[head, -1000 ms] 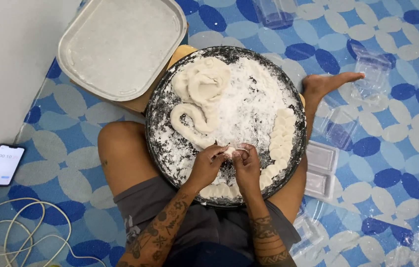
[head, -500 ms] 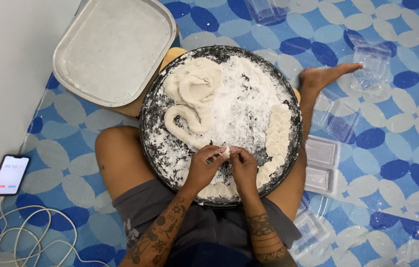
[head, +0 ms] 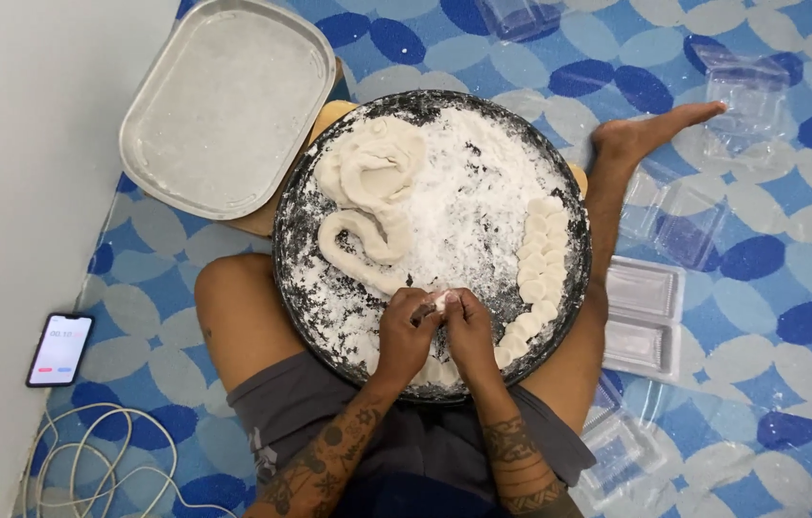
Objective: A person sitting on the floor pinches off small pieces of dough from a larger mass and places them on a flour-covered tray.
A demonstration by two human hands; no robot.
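A round black tray (head: 300, 259) dusted with white flour rests on my lap. Thick ropes of white dough (head: 372, 187) coil at its left side, and a row of small cut dough pieces (head: 535, 273) curves along the right rim. My left hand (head: 404, 338) and my right hand (head: 471, 334) meet over the near edge of the tray, both pinching one small dough piece (head: 438, 303) between the fingertips.
A grey rectangular tray lid (head: 228, 101) leans at the upper left. Clear plastic containers (head: 644, 317) lie on the blue patterned mat to the right, near my foot (head: 655, 129). A phone (head: 58, 348) and a white cable (head: 89, 460) lie by the wall at left.
The hands stay at the near edge of the tray, working the same small dough piece; the camera view has shifted slightly.
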